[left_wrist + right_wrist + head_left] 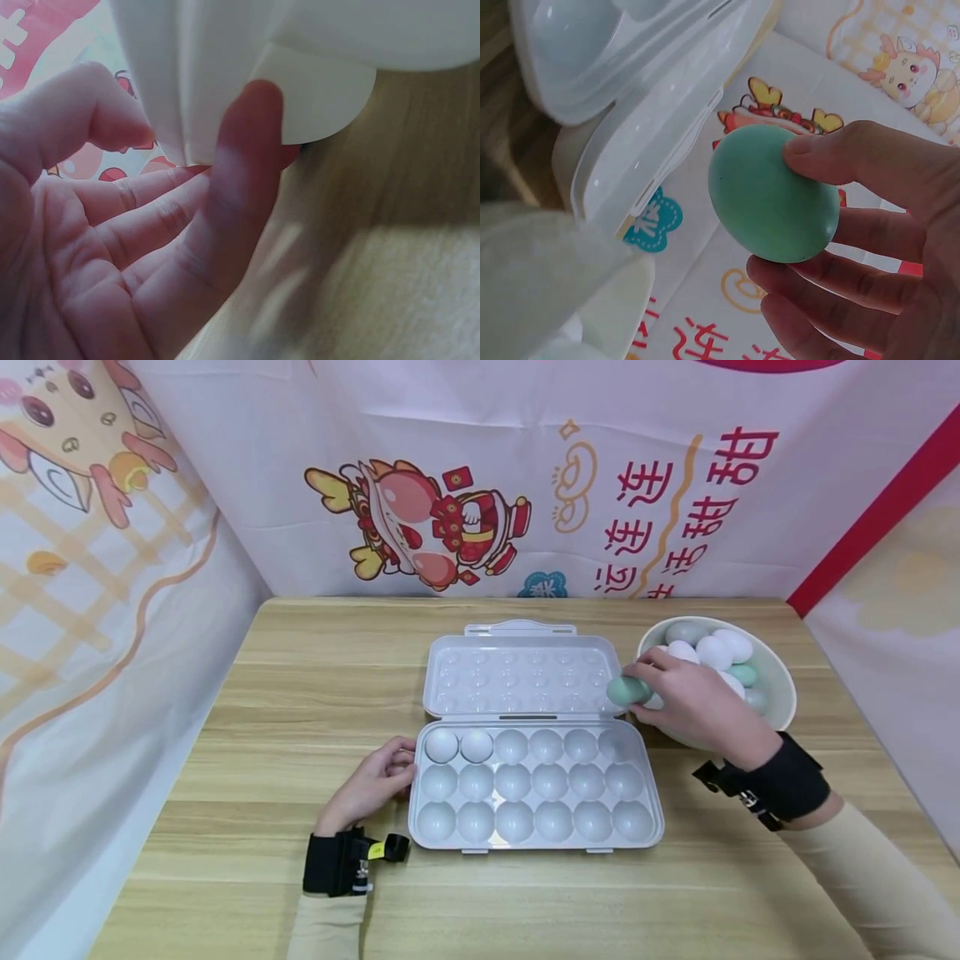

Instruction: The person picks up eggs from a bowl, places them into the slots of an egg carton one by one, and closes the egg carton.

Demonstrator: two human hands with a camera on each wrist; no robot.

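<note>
A green egg [628, 692] is pinched between the thumb and fingers of my right hand [693, 703], above the right side of the open lid. In the right wrist view the green egg [772, 193] shows almost whole. The grey-white egg box [536, 785] lies open, its lid [525, 672] folded back. Two white eggs [459, 746] sit in the left cups of its back row. My left hand [375, 785] holds the box's left edge; in the left wrist view its fingers [251, 180] bend about the edge of the box [202, 82].
At the back right a cream bowl [783, 706] holds several white, green and grey eggs, partly behind my right hand. A printed cloth [450, 410] hangs behind the wooden table [315, 693] and along its sides.
</note>
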